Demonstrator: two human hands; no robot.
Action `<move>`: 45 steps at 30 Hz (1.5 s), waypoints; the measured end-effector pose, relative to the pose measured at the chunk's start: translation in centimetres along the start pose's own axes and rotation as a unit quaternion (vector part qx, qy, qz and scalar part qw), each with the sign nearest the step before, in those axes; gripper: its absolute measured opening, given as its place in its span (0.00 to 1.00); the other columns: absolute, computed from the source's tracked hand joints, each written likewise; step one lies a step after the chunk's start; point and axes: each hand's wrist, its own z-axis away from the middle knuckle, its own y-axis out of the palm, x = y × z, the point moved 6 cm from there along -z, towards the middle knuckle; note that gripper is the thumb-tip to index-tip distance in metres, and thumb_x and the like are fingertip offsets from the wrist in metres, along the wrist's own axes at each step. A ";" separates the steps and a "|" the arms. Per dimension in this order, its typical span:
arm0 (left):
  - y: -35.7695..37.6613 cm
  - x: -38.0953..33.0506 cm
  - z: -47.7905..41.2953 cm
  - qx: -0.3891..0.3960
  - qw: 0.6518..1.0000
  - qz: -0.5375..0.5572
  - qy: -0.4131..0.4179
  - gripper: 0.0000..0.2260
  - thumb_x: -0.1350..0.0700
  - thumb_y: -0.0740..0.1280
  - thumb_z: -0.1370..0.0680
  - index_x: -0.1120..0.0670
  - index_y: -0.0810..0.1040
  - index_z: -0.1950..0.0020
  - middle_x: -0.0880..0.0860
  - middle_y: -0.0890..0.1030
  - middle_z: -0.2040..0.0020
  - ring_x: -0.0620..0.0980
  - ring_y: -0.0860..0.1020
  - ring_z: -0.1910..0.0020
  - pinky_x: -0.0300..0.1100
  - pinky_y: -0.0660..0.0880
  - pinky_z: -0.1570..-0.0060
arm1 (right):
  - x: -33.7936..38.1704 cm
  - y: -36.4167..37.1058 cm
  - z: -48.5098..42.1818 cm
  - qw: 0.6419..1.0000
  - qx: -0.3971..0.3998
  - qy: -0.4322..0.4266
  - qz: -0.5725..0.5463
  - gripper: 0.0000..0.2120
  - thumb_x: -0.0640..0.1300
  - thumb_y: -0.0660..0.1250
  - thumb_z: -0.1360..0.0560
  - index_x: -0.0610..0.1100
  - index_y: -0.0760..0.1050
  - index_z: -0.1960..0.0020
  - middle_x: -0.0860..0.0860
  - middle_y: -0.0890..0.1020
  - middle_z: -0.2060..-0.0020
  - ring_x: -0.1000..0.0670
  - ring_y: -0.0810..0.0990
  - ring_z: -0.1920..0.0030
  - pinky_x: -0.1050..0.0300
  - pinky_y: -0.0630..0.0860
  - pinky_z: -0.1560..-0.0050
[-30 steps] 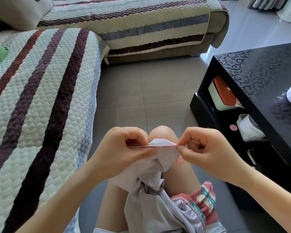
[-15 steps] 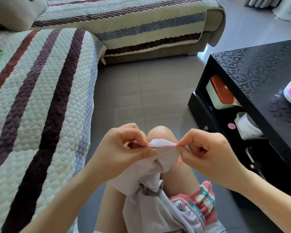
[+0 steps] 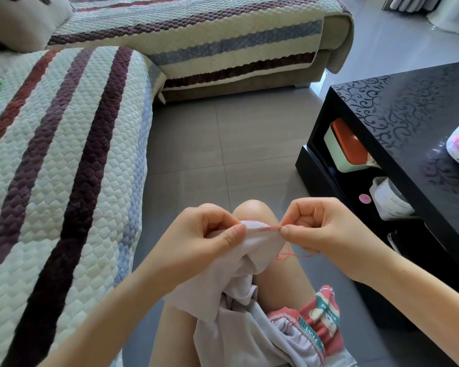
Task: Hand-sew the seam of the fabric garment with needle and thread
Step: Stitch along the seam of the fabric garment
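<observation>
Person seated; pale garment (image 3: 259,243) bunched over the knee (image 3: 252,209), trailing to the lap. Left hand (image 3: 204,239) pinched the seam fold between thumb and forefinger, other fingers curled behind the cloth. Right hand (image 3: 326,231) pinched thumb to forefinger at the fold's right end, where orange thread (image 3: 281,256) left the cloth and looped below. Needle too small to make out. Striped sofa (image 3: 64,154) to the left, black table (image 3: 408,107) to the right.
</observation>
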 end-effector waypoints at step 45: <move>0.1 -0.1 -0.3 -0.036 0.995 0.081 -0.041 0.08 0.48 0.70 0.31 0.51 0.86 0.59 0.53 0.85 0.61 0.48 0.81 0.59 0.48 0.77 0.55 | 1.7 1.5 1.6 0.956 -0.061 -0.204 0.199 0.05 0.36 0.64 0.29 0.40 0.76 0.63 0.49 0.70 0.78 0.57 0.63 0.77 0.70 0.59 0.73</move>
